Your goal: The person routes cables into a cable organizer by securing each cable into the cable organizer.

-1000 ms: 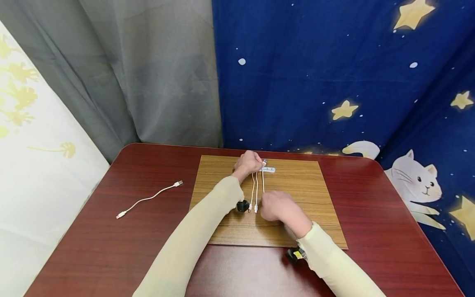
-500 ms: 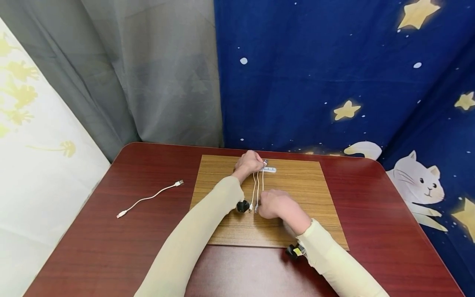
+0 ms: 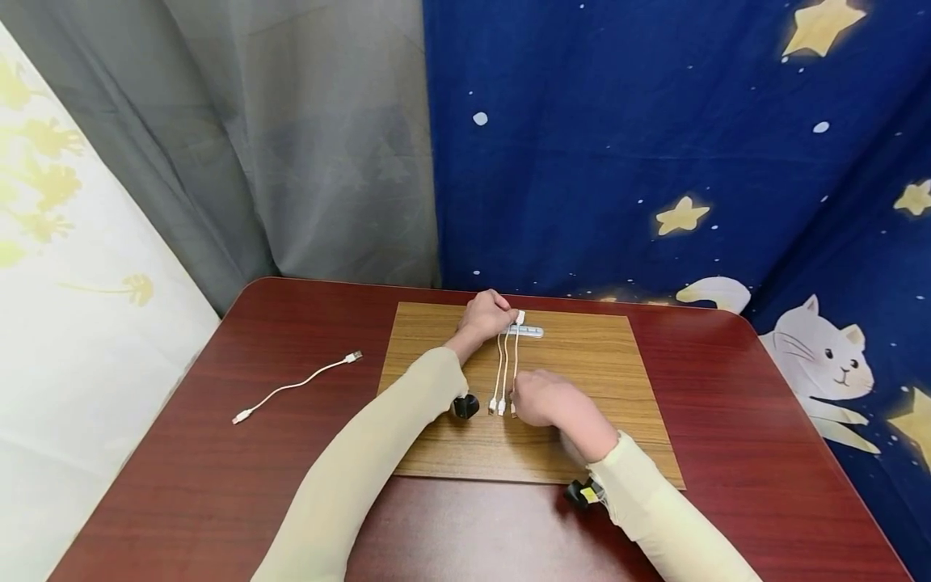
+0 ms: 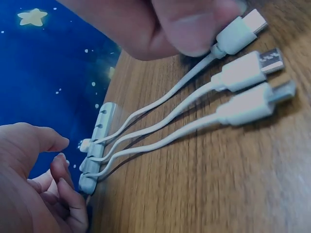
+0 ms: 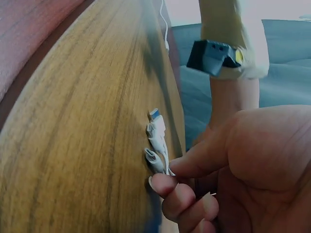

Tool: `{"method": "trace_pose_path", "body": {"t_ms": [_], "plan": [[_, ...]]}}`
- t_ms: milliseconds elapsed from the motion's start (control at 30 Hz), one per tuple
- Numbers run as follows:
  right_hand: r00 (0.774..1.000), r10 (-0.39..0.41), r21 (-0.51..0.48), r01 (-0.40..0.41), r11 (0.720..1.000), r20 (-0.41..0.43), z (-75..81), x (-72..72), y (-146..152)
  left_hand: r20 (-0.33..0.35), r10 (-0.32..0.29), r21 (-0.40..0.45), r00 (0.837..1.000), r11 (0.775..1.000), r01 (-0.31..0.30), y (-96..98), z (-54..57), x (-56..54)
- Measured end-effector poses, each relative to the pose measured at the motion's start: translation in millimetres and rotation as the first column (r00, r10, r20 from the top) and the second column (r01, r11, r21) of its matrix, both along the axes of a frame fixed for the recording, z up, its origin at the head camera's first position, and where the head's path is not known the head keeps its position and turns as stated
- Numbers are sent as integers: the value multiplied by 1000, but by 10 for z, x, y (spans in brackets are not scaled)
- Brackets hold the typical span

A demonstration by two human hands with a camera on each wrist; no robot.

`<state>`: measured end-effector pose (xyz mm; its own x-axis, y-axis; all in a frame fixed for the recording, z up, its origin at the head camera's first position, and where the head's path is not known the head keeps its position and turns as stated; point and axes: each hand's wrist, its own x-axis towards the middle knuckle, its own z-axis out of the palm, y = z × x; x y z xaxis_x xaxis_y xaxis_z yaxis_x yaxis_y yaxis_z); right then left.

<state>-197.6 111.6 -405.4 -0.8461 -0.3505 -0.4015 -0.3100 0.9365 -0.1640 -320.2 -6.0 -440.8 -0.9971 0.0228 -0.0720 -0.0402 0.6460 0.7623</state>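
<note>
Three white USB cables run side by side through a pale cable clip [image 4: 100,127] on a wood-grain board [image 3: 596,380]. In the left wrist view the nearest cable's connector [image 4: 248,104] and the middle connector [image 4: 241,71] lie along the board. My right hand [image 3: 547,398] pinches the third cable close behind its connector [image 4: 239,37], between thumb and fingertips. Beside the clip, my left hand [image 3: 484,315] has its thumb and fingers apart, holding nothing. The third cable's USB plug [image 3: 520,318] shows just past the clip, near the left fingertips.
One more white USB cable [image 3: 294,385] lies loose on the red-brown table [image 3: 211,469], left of the board. A grey curtain [image 3: 342,162] and a blue starry curtain [image 3: 567,178] hang behind the table's back edge.
My left hand has let go of the third cable's plug and shifted slightly left. My right hand stays at the lower end, and the third cable's connector now shows beside its fingers.
</note>
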Motion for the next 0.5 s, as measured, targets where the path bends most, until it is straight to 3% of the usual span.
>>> {"method": "trace_pose_path", "body": {"t_ms": [233, 500], "plan": [[999, -43, -52, 41, 998, -26, 51, -19, 80, -22, -45, 47, 999, 998, 46, -152, 46, 50], [994, -50, -205, 30, 978, -93, 33, -26, 106, -13, -61, 95, 998, 993, 62, -359, 63, 154]]}}
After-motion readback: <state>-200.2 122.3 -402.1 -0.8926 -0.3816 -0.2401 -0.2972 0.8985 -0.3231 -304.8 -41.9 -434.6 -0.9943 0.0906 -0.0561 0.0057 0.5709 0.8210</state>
